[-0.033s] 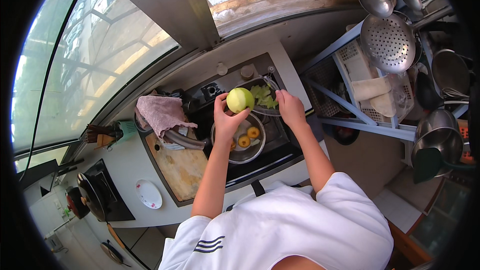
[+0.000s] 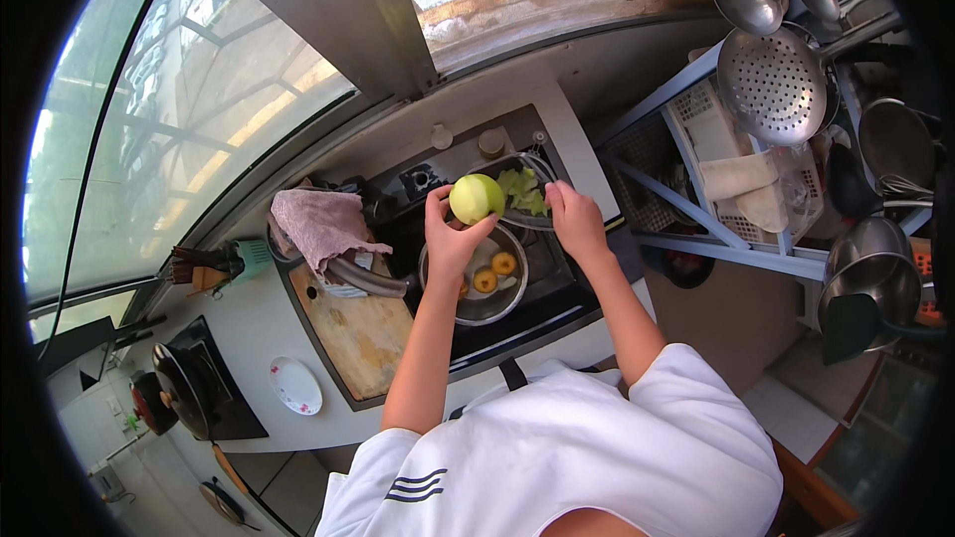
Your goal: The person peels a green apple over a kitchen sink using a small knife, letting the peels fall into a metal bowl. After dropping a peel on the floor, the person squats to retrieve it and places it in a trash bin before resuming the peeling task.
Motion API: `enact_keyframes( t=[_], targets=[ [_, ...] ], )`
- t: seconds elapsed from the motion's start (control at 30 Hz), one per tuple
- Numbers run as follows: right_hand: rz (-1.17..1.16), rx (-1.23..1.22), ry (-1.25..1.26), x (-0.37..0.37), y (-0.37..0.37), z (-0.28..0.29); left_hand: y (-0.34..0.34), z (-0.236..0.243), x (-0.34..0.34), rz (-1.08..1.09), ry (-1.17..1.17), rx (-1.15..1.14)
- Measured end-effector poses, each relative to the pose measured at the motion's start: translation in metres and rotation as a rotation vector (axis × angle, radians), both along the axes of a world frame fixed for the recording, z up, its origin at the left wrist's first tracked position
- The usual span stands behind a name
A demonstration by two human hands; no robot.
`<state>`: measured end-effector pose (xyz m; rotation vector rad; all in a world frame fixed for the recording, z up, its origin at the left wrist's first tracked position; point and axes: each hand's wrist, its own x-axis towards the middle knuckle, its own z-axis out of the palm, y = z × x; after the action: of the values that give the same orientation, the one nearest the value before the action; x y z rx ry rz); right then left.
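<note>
Round, smooth, yellow-green fruit (image 2: 477, 199) sits up in the grip of my left hand (image 2: 454, 237), thumb and fingers clamped on it from about seven o'clock. It is one fruit, held above the twelve o'clock rim of a round, shiny steel bowl (image 2: 505, 312). Its outline is so nearly circular that I cannot tell a long axis, or which way its stem end points.

Taking the fruit as the clock's centre, my right hand (image 2: 579, 219) is just past three o'clock, apart from it, with fingers curled together; it may be pinching something small, but I cannot tell from here. Between the two, at three o'clock, pale-green thin pieces (image 2: 524, 189), too many overlapping to count, lie in one rounded, dark-rimmed vessel (image 2: 535, 224).

Inside the bowl I count two orange-yellow, dark-centred rounds (image 2: 503, 264), one toward two o'clock and one near the middle, plus the edge of a third by my left wrist.

Between seven and eight o'clock lies one worn, pale wooden board (image 2: 363, 343), and farther out that way one white oval plate (image 2: 295, 386) with small red marks. One dusty-pink cloth (image 2: 320, 227) drapes near nine. Two small clear jars (image 2: 491, 144) stand at eleven and just past twelve.
</note>
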<state>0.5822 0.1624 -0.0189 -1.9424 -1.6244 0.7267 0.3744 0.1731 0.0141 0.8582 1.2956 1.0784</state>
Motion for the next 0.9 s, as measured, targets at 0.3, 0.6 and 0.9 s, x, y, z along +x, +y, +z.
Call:
enact_keyframes(
  t=[0.3, 0.6, 0.9],
  targets=[
    [0.178, 0.158, 0.017, -0.023, -0.023, 0.053, -0.004, 0.014, -0.002, -0.103, -0.07, -0.012],
    [0.047, 0.193, 0.07, -0.007, -0.007, 0.019, 0.009, -0.01, -0.005, 0.074, -0.007, -0.007],
    [0.244, 0.219, -0.005, -0.03, -0.023, 0.053, 0.001, 0.004, 0.003, -0.002, 0.072, 0.094]
  ],
)
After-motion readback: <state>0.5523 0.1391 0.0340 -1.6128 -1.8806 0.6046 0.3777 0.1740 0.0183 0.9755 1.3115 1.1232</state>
